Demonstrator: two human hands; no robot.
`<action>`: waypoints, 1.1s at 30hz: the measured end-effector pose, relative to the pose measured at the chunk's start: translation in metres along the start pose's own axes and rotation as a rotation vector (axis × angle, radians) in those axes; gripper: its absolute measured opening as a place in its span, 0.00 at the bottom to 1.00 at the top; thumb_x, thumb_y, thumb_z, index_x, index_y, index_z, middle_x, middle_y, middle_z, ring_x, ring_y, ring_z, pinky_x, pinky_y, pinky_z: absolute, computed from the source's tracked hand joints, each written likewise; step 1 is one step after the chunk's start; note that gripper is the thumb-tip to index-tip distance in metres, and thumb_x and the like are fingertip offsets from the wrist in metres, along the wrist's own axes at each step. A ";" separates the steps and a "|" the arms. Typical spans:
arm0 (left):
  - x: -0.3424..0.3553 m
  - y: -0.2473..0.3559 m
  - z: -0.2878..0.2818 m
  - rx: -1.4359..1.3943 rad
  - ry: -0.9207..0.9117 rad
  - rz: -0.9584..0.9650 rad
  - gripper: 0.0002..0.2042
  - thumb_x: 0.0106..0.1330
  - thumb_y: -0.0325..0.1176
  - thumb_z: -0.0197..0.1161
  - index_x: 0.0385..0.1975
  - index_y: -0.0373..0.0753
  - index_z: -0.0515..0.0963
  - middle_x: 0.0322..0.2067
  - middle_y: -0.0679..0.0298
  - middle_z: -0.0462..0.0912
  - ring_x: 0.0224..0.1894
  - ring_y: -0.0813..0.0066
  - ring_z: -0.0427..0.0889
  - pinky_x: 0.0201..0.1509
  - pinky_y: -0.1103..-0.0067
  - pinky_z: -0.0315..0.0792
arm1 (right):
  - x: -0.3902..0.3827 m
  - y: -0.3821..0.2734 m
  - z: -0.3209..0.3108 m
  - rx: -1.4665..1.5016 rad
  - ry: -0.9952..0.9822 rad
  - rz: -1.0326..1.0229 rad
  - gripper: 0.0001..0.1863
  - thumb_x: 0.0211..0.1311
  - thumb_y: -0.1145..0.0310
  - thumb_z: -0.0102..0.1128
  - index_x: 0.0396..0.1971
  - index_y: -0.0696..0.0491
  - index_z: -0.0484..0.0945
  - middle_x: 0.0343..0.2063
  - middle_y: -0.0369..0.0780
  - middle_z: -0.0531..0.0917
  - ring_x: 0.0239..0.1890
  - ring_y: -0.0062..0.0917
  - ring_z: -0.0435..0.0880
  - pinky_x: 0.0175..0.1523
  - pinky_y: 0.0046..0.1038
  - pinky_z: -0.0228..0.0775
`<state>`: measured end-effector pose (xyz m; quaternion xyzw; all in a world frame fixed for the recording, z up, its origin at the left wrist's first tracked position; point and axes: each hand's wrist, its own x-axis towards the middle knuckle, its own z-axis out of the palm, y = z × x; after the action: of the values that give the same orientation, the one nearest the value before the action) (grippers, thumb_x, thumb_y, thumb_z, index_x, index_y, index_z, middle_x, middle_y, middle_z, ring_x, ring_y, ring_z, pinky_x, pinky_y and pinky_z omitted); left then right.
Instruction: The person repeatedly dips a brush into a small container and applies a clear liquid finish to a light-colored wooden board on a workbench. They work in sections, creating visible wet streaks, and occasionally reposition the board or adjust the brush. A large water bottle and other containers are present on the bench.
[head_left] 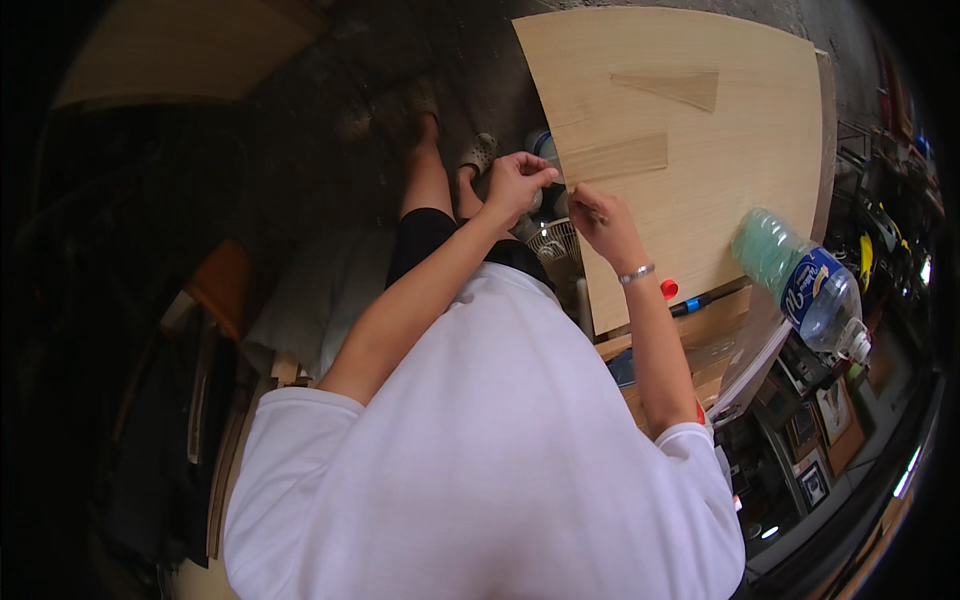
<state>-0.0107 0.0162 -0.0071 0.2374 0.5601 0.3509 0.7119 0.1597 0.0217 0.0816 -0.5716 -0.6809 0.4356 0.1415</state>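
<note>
My left hand is raised in front of my lap, thumb and fingers pinched together near the left edge of a light wooden board. A faint, clear sliver may show at its fingertips, too small to name. Close by on the right, my right hand is curled over that same edge, with a silver band on its wrist. What its fingers hold, if anything, is hidden. A small gap separates the two hands. Two thin wedge-shaped wood-coloured pieces, an upper one and a lower one, lie on the board.
A large clear plastic bottle with a blue label lies at the board's right side. A red cap and a blue-and-black tool sit by the near edge. Below the hands is a wire basket. Framed pictures stand at far right.
</note>
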 end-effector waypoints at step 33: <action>-0.009 0.001 0.015 -0.031 0.115 -0.092 0.09 0.56 0.25 0.71 0.35 0.29 0.82 0.29 0.62 0.85 0.28 0.83 0.80 0.32 0.85 0.74 | 0.034 0.012 -0.005 0.122 0.039 -0.042 0.08 0.53 0.79 0.60 0.29 0.56 0.70 0.23 0.44 0.78 0.26 0.40 0.77 0.31 0.28 0.68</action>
<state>0.0025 0.0111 0.0032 0.1796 0.6049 0.3395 0.6976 0.1608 0.0539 0.0649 -0.5559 -0.6618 0.4622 0.1985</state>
